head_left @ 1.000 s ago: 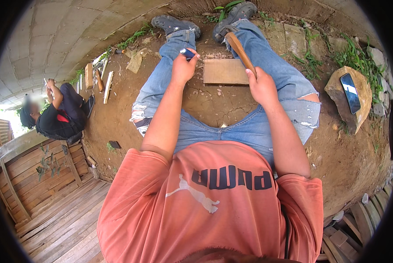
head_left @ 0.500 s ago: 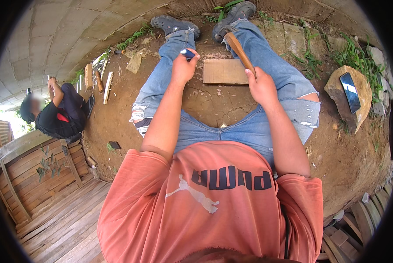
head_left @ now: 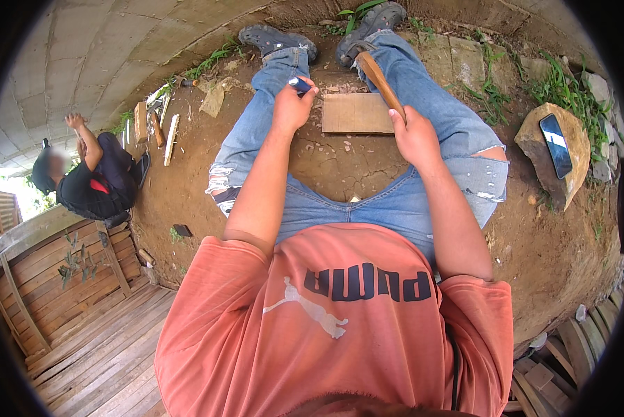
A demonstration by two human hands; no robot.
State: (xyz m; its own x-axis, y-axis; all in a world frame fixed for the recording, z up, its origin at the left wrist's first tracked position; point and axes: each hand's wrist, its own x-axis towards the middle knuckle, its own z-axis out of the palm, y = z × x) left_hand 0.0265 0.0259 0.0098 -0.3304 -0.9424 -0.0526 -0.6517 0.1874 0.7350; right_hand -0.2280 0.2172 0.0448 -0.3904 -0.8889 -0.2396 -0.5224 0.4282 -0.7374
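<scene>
Between my legs a flat rectangular wooden block (head_left: 357, 113) lies on the dirt, with small wood chips about it. My left hand (head_left: 294, 105) is closed round a blue-handled chisel (head_left: 301, 85). Its thin blade points at the block's left end; whether the tip touches I cannot tell. In my right hand (head_left: 416, 135) is a hammer (head_left: 381, 80), gripped near the end of its wooden handle. The dark hammer head is up by my right shin, beyond the block. My right fingertips are close to the block's right edge.
A phone (head_left: 556, 147) rests on a large rock (head_left: 534, 132) at the right. Wood pieces (head_left: 172, 139) lie on the ground to the left. Farther left, another person (head_left: 96, 174) sits by the concrete wall (head_left: 103, 62). Wooden boards (head_left: 110, 340) are at the lower left.
The person on the left has raised a hand higher. My hands, the chisel, the hammer and the block look almost the same.
</scene>
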